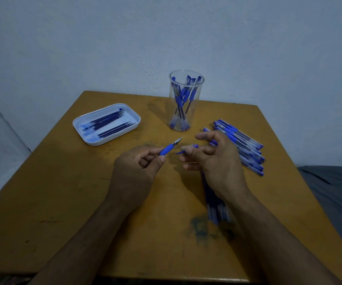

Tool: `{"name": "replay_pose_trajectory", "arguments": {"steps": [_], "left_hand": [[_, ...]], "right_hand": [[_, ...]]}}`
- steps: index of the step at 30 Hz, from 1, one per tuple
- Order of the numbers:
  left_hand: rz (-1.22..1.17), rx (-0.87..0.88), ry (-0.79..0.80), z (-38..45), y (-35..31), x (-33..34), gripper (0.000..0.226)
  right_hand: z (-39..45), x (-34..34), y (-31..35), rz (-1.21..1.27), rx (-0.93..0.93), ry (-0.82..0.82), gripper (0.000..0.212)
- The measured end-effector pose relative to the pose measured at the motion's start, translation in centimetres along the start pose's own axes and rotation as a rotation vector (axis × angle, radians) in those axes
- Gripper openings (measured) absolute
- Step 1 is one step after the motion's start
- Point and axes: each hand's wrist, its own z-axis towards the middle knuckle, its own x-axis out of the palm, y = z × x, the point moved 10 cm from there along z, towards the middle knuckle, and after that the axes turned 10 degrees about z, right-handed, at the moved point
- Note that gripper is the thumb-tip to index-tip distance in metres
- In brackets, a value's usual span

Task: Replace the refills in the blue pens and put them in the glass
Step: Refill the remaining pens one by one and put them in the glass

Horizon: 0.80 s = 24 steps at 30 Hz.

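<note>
Glass (186,122) of blue pens beyond the hands, tray (77,125) of refills past left hand (134,169) pinching a pen (169,148), right hand (213,159) pinching a cap (193,145).

I've got bare table (67,194) open on the near left. Ahead, the glass (186,103) stands between the white tray (106,124) far left and the pen pile (242,147) right; refills (215,202) lie under my right wrist.

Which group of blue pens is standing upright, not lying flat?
The blue pens in the clear glass at the table's far edge stand upright; the pile of blue pens on the right lies flat on the table.
</note>
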Motion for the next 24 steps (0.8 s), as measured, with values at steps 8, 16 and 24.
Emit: {"name": "replay_pose_trajectory", "arguments": {"steps": [8, 16, 24], "left_hand": [[0.012, 0.05, 0.024, -0.1, -0.3, 0.4, 0.023], [0.049, 0.103, 0.06, -0.3, -0.6, 1.1, 0.027], [0.037, 0.126, 0.087, -0.4, -0.9, 1.3, 0.029]], "right_hand": [[-0.2, -1.6, 1.6, 0.119, -0.117, -0.112, 0.017], [-0.3, -0.9, 1.4, 0.092, -0.101, -0.033, 0.016], [-0.3, -0.7, 0.7, 0.046, -0.105, -0.018, 0.017]]}}
